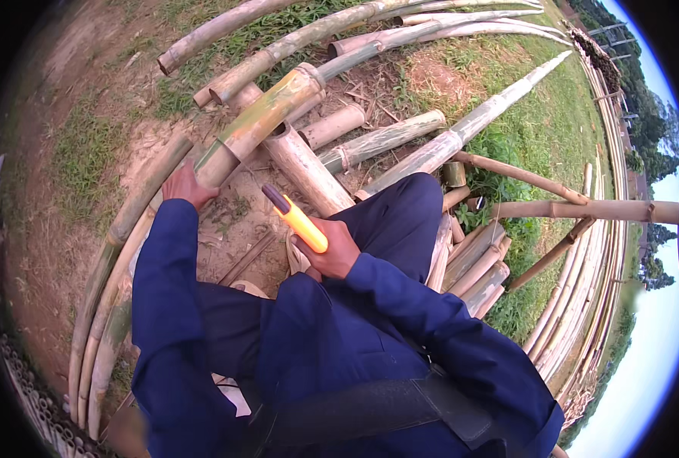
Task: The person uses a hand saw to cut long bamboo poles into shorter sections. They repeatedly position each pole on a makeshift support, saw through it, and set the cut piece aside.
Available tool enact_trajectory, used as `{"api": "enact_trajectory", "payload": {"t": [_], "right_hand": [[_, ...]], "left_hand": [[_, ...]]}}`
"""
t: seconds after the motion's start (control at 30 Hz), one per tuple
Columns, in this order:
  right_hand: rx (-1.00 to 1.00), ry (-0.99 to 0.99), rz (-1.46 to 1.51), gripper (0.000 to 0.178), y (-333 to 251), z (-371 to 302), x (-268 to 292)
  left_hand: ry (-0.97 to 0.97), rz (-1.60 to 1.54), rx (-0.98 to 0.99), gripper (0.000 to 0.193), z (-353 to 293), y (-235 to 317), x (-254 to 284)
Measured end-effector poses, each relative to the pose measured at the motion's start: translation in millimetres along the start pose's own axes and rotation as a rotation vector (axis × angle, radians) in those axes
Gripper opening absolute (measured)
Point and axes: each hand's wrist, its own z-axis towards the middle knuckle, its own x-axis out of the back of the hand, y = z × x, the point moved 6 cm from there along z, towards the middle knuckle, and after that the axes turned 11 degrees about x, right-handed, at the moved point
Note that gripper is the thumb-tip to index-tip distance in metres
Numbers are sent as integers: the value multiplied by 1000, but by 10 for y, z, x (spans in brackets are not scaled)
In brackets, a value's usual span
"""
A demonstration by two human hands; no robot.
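My left hand [187,185] grips the near end of a thick green-yellow bamboo section [267,114] that slants up and away from me. My right hand [332,248] is closed around a yellow handle with a dark tip [294,217], pointing up-left toward the bamboo. Both sleeves are dark blue, and my blue-trousered knee [400,214] rises beside the right hand. A pale bamboo piece [305,168] lies just beyond the yellow handle.
Cut bamboo poles [461,130] and short offcuts [336,124] lie scattered on dirt and grass ahead. Long poles curve along the left [118,252] and stack at the right [576,282]. A bamboo rail [584,208] crosses the right side.
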Motion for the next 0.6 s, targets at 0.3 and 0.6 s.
{"api": "enact_trajectory", "payload": {"t": [0.3, 0.6], "right_hand": [[29, 6, -38, 15, -83, 209, 2], [-69, -27, 35, 24, -107, -175, 202]], "left_hand": [[-4, -39, -27, 80, -135, 42, 287], [52, -4, -9, 80, -89, -1, 185]]}}
